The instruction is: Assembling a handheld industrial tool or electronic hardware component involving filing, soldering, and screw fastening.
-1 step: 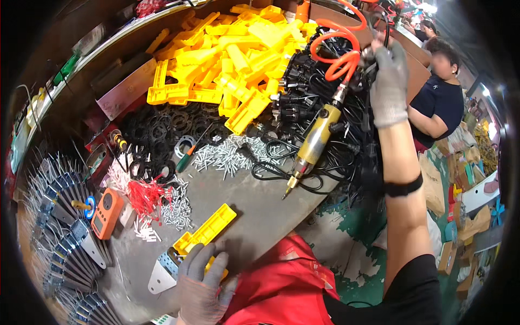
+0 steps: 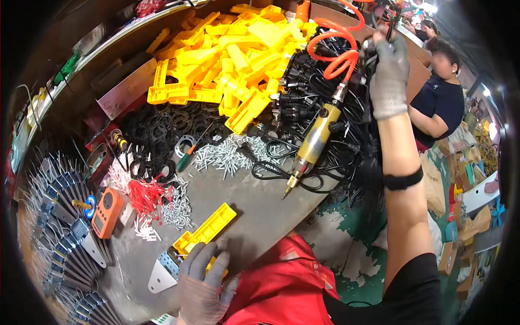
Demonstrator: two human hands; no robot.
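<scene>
My left hand (image 2: 203, 284), in a grey glove, lies over the lower end of a yellow plastic housing (image 2: 214, 225) on the table. Its fingers are spread and the thumb stands apart. Beside those fingers, a pale metal bracket (image 2: 162, 275) meets the housing; the joint is partly hidden. Far off at the upper right, my gloved right hand (image 2: 390, 76) is closed on a black cable (image 2: 391, 26), part of which sticks up past the fingers. Below and left of that hand, black power cords with plugs (image 2: 295, 81) lie heaped.
A yellow air screwdriver (image 2: 319, 135) hangs from a coiled orange hose (image 2: 346, 59) over the table. Behind are piled yellow housings (image 2: 238, 54), black rings (image 2: 168, 122) and loose screws (image 2: 233, 154). An orange meter (image 2: 107, 212) stands left, near stacked metal parts (image 2: 65, 244). A person (image 2: 439, 103) is at right.
My right hand has shifted slightly, and the black cable shows higher above its fingers. The orange hose has swayed a little left. My left hand stays on the housing.
</scene>
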